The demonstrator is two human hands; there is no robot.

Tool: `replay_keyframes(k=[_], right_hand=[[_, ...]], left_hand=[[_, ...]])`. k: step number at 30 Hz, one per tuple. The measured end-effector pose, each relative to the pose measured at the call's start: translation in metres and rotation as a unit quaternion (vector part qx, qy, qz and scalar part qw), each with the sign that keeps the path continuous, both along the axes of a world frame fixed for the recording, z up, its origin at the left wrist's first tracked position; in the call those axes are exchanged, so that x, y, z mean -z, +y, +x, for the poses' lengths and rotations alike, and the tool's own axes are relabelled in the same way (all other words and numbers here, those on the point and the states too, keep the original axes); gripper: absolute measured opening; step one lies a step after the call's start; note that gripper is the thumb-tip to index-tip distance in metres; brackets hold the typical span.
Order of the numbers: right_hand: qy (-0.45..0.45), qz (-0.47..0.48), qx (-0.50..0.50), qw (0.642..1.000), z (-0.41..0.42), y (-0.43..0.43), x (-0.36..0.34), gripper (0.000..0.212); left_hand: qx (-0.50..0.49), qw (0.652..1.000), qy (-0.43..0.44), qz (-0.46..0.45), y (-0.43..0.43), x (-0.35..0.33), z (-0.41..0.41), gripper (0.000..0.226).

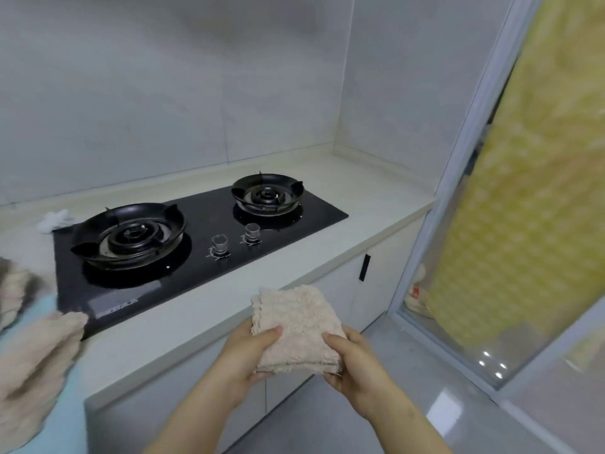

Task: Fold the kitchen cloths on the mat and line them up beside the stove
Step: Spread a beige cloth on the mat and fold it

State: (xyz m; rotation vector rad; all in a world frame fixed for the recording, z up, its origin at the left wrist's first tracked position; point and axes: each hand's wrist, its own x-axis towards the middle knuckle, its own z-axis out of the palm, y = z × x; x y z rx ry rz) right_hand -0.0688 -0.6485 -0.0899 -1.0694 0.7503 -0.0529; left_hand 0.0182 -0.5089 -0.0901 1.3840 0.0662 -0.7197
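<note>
A kitchen table (360, 194) seen from above, with a black two-burner stove (196, 237) set into it. Both hands hold one folded beige cloth (298, 329) in the air, just in front of the table's front edge and on the viewer's side of the stove.

The left hand (245, 358) grips the cloth's left side, thumb on top and fingers hidden underneath. The right hand (358, 371) grips the right side the same way, its fingers also hidden by the fabric. The number of folded layers is hard to make out.

At the far left a light blue mat (70, 407) lies on the table beside the stove, cut off by the picture edge. A second beige cloth (36, 362) lies rumpled on it, reaching the stove's near left corner. Behind it is a grey-and-beige cloth (13, 290), blurred and cut off. A small white crumpled thing (54, 221), too blurred to identify, sits at the stove's far left corner. A yellow curtain (523, 191) hangs at the right.
</note>
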Motion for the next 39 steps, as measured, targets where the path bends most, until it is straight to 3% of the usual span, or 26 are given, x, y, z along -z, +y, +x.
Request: replay_keyframes(k=[8,17,21,27,34,36,39], right_hand=[[-0.026,0.008,0.016,1.0,0.067,-0.13,0.001,0.017],[-0.039,-0.043,0.047,0.997,0.215,-0.277,-0.007,0.018],[-0.042,-0.059,0.036,0.997,0.283,-0.335,-0.003,0.021],[-0.041,-0.019,0.039,0.998,0.355,-0.415,0.03,0.029],[-0.02,-0.022,0.012,0.999,0.441,-0.507,0.045,0.021],[0.009,-0.053,-0.006,0.999,0.464,-0.537,0.043,0.019],[0.045,-0.121,-0.034,0.991,0.5,-0.578,0.038,0.016]], left_hand=[[0.001,1.0,-0.002,0.011,-0.134,-0.003,0.072,0.028],[0.019,1.0,-0.019,-0.004,-0.288,0.006,0.228,0.022],[0.032,0.999,-0.032,0.001,-0.346,0.006,0.297,0.034],[0.05,0.998,0.028,-0.002,-0.417,0.016,0.364,0.035],[-0.055,0.997,0.041,0.038,-0.493,0.048,0.429,0.027],[-0.076,0.995,0.051,0.036,-0.519,0.04,0.44,0.008],[-0.116,0.99,0.067,0.037,-0.556,0.033,0.465,0.015]])
